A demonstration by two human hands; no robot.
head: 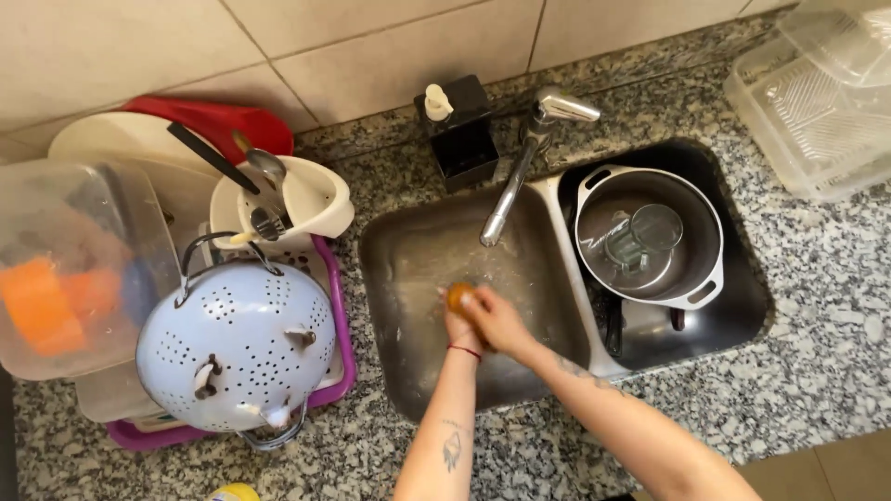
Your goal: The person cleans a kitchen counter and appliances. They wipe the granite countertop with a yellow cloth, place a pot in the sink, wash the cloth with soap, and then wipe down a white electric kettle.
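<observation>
- Centre frame, over the left sink basin (pixel 418 269): left hand (pixel 461 327) and right hand (pixel 497 318) both cupped round a small orange sponge (pixel 458 296) under the tap (pixel 520 167).
- Wet grip, so it could slip into the basin.

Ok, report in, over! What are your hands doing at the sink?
Both hands together over the left sink basin. Left hand and right hand clasp a small orange round thing. Tap just above. Nothing in the way.

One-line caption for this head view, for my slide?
Both hands hold a small orange object over the steel sink below the tap.
</observation>
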